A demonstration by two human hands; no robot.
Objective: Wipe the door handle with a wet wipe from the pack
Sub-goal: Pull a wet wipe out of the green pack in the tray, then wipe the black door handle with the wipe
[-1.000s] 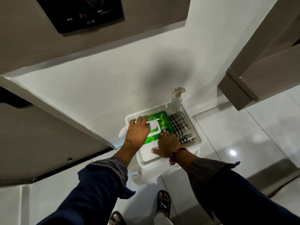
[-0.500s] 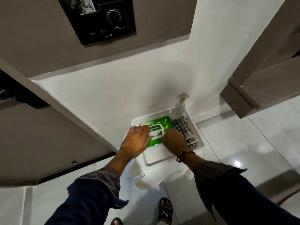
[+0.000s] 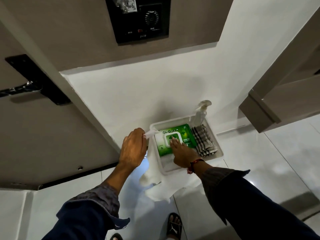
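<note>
A green pack of wet wipes (image 3: 186,135) lies in a white tray (image 3: 219,152) on a white stool. My left hand (image 3: 133,148) is beside the tray's left edge, pinching a white wet wipe (image 3: 150,133) that sticks out between its fingers. My right hand (image 3: 183,153) lies flat on the pack, fingertips pressing on its white-rimmed lid. The metal door handle (image 3: 22,88) on a black plate juts from the brown door at the far left, well above and left of both hands.
A checked cloth (image 3: 203,142) and a clear pump bottle (image 3: 200,113) share the tray. A black panel (image 3: 138,19) hangs on the wall above. A brown cabinet (image 3: 285,94) projects at right. My sandalled feet (image 3: 174,226) stand on glossy white tiles.
My left hand has come away from the pack to the left with a wipe pinched in it. My right hand now presses the lid flat. The view has tilted up, showing the door handle.
</note>
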